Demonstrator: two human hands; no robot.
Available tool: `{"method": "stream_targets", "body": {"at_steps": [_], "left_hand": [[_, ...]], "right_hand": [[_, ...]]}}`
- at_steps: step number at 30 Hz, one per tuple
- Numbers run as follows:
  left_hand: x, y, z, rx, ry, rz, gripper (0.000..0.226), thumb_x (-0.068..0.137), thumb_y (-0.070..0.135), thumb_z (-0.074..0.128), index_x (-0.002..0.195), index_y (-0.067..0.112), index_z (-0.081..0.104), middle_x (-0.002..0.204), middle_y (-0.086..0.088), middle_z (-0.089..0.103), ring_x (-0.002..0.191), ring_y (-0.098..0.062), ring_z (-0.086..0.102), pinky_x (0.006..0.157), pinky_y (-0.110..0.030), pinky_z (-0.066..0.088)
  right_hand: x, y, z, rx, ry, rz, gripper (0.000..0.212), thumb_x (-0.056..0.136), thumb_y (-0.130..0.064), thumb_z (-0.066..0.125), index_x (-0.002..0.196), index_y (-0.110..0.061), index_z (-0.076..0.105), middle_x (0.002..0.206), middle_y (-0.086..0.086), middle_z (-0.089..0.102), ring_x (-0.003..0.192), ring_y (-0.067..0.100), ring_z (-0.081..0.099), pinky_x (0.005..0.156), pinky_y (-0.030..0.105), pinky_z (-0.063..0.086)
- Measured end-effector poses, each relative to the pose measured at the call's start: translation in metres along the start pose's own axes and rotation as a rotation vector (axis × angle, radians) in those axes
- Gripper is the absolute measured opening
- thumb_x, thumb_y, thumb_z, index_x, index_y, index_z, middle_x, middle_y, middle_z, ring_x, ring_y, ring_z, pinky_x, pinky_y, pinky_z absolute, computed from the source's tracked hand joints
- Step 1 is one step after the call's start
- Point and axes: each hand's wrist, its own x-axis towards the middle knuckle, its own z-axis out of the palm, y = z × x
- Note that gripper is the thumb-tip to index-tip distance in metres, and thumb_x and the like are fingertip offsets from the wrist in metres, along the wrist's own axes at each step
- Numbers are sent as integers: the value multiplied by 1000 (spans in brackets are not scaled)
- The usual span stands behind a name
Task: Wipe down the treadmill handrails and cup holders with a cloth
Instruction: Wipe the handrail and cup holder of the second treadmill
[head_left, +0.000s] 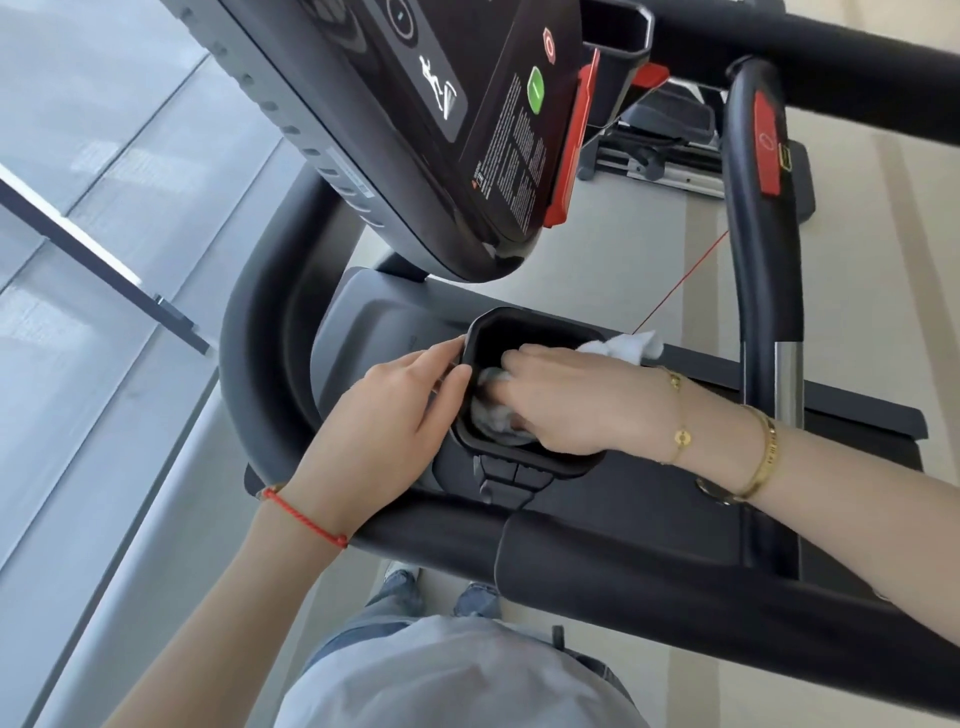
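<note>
A black, square-rimmed cup holder sits in the treadmill's grey tray, in the middle of the head view. My right hand reaches into it, fingers pressed on a white cloth. Part of the cloth is bunched inside the holder and part trails over its far right rim. My left hand grips the holder's left rim with thumb and fingers. A curved black handrail wraps around the left side and runs across in front of me. A second black handrail with a red button rises at the right.
The tilted console with green and red buttons and a red safety clip hangs just above the holder. A thin red cord runs from the right handrail toward the cloth. A glass wall and grey ledge lie to the left. My feet stand below.
</note>
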Motion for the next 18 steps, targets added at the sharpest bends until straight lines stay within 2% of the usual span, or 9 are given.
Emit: {"method": "stream_targets", "body": {"at_steps": [2,6,8,10,12,14,16,18], "left_hand": [[-1,0,-1,-3,-2,-2,39,102,39,37,137,28,53,107,9,67,97,-19,64,81,-40,51],[-1,1,-1,0,-10,-5,43,101,41,36,138,26,52,111,8,68,99,-17,64,82,-40,52],[0,1,-1,-2,-11,-8,43,101,41,37,138,26,52,109,9,68,96,-16,64,81,-40,52],[1,1,-1,-11,-10,-9,41,101,41,37,137,27,52,107,10,67,94,-16,65,80,-40,53],[1,1,-1,-25,-9,-7,41,101,41,38,137,28,52,105,11,66,93,-15,65,80,-40,53],[2,0,-1,-30,-15,-2,41,101,42,37,137,29,52,102,13,65,91,-13,64,79,-40,53],[2,0,0,-30,-24,3,43,100,44,35,138,31,50,102,14,65,91,-13,64,79,-40,53],[2,0,0,-31,-30,7,44,100,45,35,139,31,49,107,13,66,95,-13,65,80,-40,54]], "right_hand": [[1,0,-3,3,-63,7,22,91,-14,51,111,-17,57,87,-4,42,93,21,56,49,28,20],[-5,0,-13,-24,-205,21,15,90,-17,48,90,-20,63,71,-6,51,62,16,52,45,24,25],[-9,2,-13,35,-201,15,16,89,-17,46,81,-24,59,71,-5,51,66,18,53,49,25,33],[-14,4,-13,134,-104,37,15,89,-19,45,80,-28,54,78,-6,51,76,17,55,58,31,43],[-15,8,-11,243,-9,49,10,92,-24,46,94,-31,53,89,-6,50,91,21,54,73,43,51],[-14,9,-10,257,9,57,19,93,-28,49,111,-22,51,98,-1,49,99,24,52,80,46,49],[-9,7,-8,217,-16,94,24,93,-28,52,114,-17,51,102,2,48,102,25,51,76,41,47],[0,3,-3,112,-39,104,23,91,-24,57,111,-13,57,106,4,53,102,23,54,61,30,38]]}}
